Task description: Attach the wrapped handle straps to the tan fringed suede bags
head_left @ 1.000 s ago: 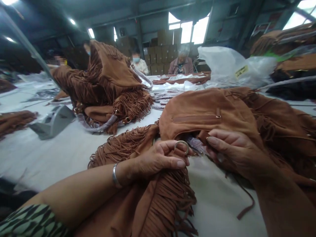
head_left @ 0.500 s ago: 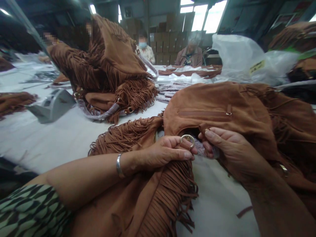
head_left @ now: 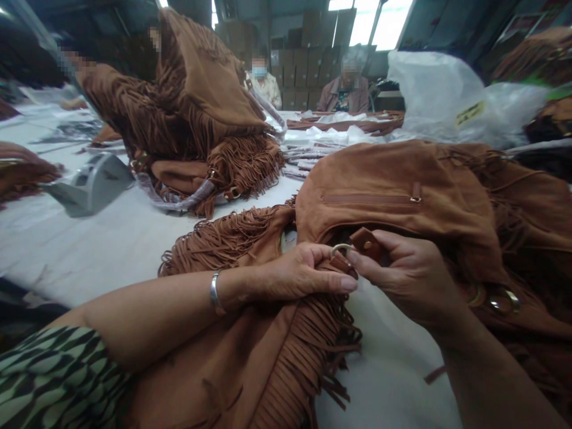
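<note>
The left hand [head_left: 295,275] pinches a round gold-coloured metal ring [head_left: 341,246] over the right edge of the near fringed brown suede bag [head_left: 214,369]; the right hand [head_left: 409,271] pinches a riveted brown leather tab [head_left: 363,239] beside it. White tabletop [head_left: 379,357] separates bag from right forearm [head_left: 487,366].

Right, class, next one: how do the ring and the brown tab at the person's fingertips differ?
The ring is a curved, shiny metallic band, while the tab is flat and matte brown.
The tab carries a gold-coloured stud; none shows on the ring.
The ring is at the left hand's fingertips; the tab is in the right hand.
Both are small and close together.
</note>
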### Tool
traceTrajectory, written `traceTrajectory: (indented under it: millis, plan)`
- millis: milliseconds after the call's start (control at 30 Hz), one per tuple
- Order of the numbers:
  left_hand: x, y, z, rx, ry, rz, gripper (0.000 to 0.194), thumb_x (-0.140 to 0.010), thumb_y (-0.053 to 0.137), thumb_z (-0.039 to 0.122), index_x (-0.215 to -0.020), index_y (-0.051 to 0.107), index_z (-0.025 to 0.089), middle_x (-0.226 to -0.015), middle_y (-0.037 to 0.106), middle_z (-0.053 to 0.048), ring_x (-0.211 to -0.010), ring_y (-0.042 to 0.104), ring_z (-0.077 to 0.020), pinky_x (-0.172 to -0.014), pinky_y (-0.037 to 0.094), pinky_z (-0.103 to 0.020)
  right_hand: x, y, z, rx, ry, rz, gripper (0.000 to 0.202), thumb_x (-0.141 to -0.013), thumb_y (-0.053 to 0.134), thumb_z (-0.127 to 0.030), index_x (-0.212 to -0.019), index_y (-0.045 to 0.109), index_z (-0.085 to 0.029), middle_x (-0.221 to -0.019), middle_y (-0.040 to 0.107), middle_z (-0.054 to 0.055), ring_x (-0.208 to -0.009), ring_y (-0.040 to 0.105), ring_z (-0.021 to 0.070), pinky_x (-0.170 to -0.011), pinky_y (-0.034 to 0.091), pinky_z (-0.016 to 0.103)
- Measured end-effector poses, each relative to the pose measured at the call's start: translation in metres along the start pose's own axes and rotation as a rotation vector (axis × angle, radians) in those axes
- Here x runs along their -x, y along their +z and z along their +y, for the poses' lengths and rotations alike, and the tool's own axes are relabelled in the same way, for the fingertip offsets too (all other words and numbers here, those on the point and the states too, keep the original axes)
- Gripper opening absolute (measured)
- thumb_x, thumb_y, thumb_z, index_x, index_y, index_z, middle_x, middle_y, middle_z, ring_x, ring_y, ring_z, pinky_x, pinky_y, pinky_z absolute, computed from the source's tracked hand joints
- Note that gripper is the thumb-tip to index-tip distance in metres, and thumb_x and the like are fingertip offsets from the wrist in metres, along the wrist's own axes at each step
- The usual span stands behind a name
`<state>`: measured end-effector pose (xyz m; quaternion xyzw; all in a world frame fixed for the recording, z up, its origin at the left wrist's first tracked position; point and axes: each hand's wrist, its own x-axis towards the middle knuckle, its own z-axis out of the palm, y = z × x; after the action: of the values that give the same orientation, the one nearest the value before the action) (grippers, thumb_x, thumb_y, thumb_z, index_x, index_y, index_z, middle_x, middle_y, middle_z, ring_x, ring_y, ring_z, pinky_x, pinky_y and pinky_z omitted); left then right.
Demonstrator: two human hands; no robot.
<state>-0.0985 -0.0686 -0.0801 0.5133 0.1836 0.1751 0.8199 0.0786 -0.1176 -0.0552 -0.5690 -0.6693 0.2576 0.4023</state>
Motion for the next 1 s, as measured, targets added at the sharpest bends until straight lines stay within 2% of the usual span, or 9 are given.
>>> traceTrajectory:
  millis: [100, 167, 333, 433, 600, 700, 833, 900, 1000]
  plan:
    - [0.000, -0.003, 0.000, -0.129, 0.053, 0.034, 0.051, -0.085, 0.050, 0.061, -0.088, 0.067, 0.013, -0.087, 0.065, -0.004, -0.079, 0.059, -0.0126, -0.080, 0.046, -0.025, 0.002, 0.000, -0.002, 0.116, -0.100, -0.014, 0.018, -0.082, 0.064, -0.035, -0.076, 0.068, -0.018, -0.064, 0.061, 0.001, -0.056, 0.053, 0.0138, -0.051, 0.039, 0.025]
    - [-0.002, -0.003, 0.000, -0.185, 0.060, 0.103, 0.060, -0.088, 0.038, 0.065, -0.084, 0.068, 0.013, -0.085, 0.067, -0.006, -0.080, 0.060, -0.0142, -0.081, 0.046, -0.026, 0.002, -0.001, -0.004, 0.095, -0.132, -0.008, 0.015, -0.082, 0.064, -0.033, -0.078, 0.068, -0.019, -0.067, 0.064, 0.001, -0.057, 0.055, 0.0141, -0.053, 0.041, 0.025]
    - [-0.008, -0.002, -0.003, -0.076, -0.062, 0.080, 0.059, -0.084, 0.045, 0.066, -0.080, 0.067, 0.011, -0.079, 0.064, -0.005, -0.071, 0.058, -0.0129, -0.072, 0.048, -0.026, 0.001, -0.003, -0.007, -0.015, -0.076, -0.051, 0.016, -0.082, 0.064, -0.030, -0.071, 0.066, -0.018, -0.061, 0.061, 0.000, -0.054, 0.054, 0.0126, -0.049, 0.039, 0.023]
    - [-0.009, 0.000, -0.006, 0.008, -0.094, 0.039, 0.060, -0.080, 0.048, 0.069, -0.077, 0.064, 0.011, -0.074, 0.061, -0.004, -0.069, 0.056, -0.0121, -0.070, 0.048, -0.026, 0.002, -0.004, -0.007, 0.006, -0.128, -0.049, 0.017, -0.082, 0.064, -0.029, -0.070, 0.066, -0.018, -0.062, 0.061, -0.001, -0.054, 0.054, 0.0121, -0.049, 0.039, 0.023]
    - [-0.010, 0.003, -0.007, 0.260, -0.118, -0.007, 0.041, -0.080, 0.061, 0.054, -0.080, 0.062, 0.014, -0.076, 0.060, -0.001, -0.063, 0.054, -0.0098, -0.064, 0.047, -0.024, 0.004, -0.004, -0.006, 0.122, -0.244, 0.018, 0.008, -0.083, 0.064, -0.026, -0.081, 0.068, -0.020, -0.066, 0.064, -0.001, -0.056, 0.057, 0.0126, -0.054, 0.042, 0.024]
    - [-0.011, 0.003, -0.005, 0.391, -0.207, -0.004, 0.030, -0.081, 0.063, 0.042, -0.081, 0.061, 0.012, -0.076, 0.061, -0.004, -0.060, 0.055, -0.0109, -0.060, 0.047, -0.025, 0.004, -0.007, -0.007, 0.189, -0.273, -0.010, 0.007, -0.083, 0.063, -0.025, -0.083, 0.067, -0.020, -0.068, 0.064, 0.000, -0.057, 0.057, 0.0137, -0.054, 0.042, 0.025]
    - [-0.012, -0.001, -0.003, 0.424, -0.314, 0.019, 0.022, -0.079, 0.065, 0.031, -0.083, 0.063, 0.009, -0.074, 0.062, -0.005, -0.057, 0.056, -0.0111, -0.059, 0.048, -0.024, 0.005, -0.011, -0.009, 0.278, -0.378, -0.067, 0.007, -0.078, 0.061, -0.017, -0.075, 0.066, -0.019, -0.069, 0.063, 0.002, -0.062, 0.059, 0.0162, -0.057, 0.042, 0.027]
    - [-0.011, -0.004, -0.003, 0.432, -0.303, 0.009, 0.020, -0.080, 0.063, 0.030, -0.084, 0.063, 0.010, -0.076, 0.063, -0.006, -0.060, 0.058, -0.0125, -0.063, 0.049, -0.026, 0.004, -0.012, -0.008, 0.203, -0.300, -0.058, 0.005, -0.079, 0.063, -0.019, -0.076, 0.067, -0.020, -0.069, 0.063, 0.001, -0.063, 0.059, 0.0165, -0.058, 0.042, 0.028]
    - [-0.009, -0.009, -0.004, 0.502, -0.268, -0.049, 0.023, -0.083, 0.060, 0.033, -0.083, 0.062, 0.010, -0.079, 0.063, -0.007, -0.069, 0.061, -0.0157, -0.071, 0.050, -0.029, 0.002, -0.016, -0.001, -0.075, 0.030, -0.062, 0.013, -0.076, 0.071, -0.033, -0.078, 0.068, -0.021, -0.070, 0.063, 0.001, -0.060, 0.057, 0.0161, -0.053, 0.041, 0.026]
